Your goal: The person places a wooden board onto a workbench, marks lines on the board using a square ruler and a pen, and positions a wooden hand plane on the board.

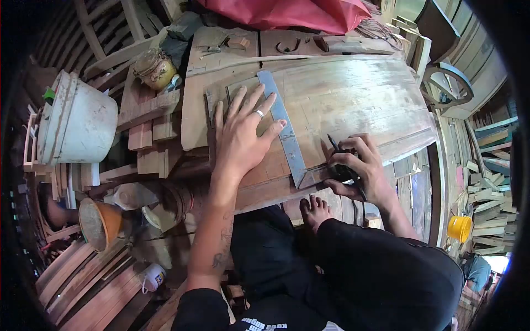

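The left hand (245,131) splays over wooden board (353,94) and metal ruler (288,140), right hand (358,165) grips black pencil (333,142), shirt lettering (265,325) illegible.

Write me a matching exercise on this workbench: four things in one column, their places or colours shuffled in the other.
Things
1. Ruler
2. Pen
3. Large bucket
4. Cloth

Places and colours
A. White, at the far left of the picture
B. In the grip of the right hand
C. Red, at the top of the picture
D. Under the thumb of the left hand

Right pairs: 1-D, 2-B, 3-A, 4-C
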### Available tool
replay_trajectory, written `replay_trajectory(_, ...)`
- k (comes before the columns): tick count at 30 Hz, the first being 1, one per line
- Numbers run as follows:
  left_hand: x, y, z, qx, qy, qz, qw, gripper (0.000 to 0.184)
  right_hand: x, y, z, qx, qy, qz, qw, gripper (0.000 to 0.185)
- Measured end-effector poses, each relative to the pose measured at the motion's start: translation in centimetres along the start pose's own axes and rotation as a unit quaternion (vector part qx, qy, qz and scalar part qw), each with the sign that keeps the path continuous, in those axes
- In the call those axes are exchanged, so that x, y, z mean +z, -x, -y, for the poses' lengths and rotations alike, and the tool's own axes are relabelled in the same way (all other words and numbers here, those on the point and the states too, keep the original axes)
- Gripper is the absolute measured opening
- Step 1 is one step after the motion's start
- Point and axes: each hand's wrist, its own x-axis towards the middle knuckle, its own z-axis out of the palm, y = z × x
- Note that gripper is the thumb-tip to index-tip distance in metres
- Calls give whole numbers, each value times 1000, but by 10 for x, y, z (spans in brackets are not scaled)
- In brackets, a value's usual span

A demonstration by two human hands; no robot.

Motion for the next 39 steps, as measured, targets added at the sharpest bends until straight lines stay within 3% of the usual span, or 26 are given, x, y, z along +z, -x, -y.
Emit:
replay_trajectory(19, 0, 0, -2, -8, -4, -3, 1000, 59, 3, 2, -2, -27, 22, -16, 999, 50)
replay_trajectory(30, 2, 0, 0, -2, -3, -13, 1000, 59, 1, -1, 0, -14, -29, -51, 998, 43)
replay_trajectory(32, 3, 0, 0, -3, -2, -15, 1000, 59, -1, -2, -1, -16, -45, -52, 997, 35)
replay_trajectory(36, 2, -1, -1, -9, 16, -16, 1000, 60, -2, -2, -4, 29, -107, -65, 992, 26)
replay_trajectory(39, 2, -1, -1, -8, 16, -16, 1000, 59, -2, -2, -5, 195, -296, -62, 933, 21)
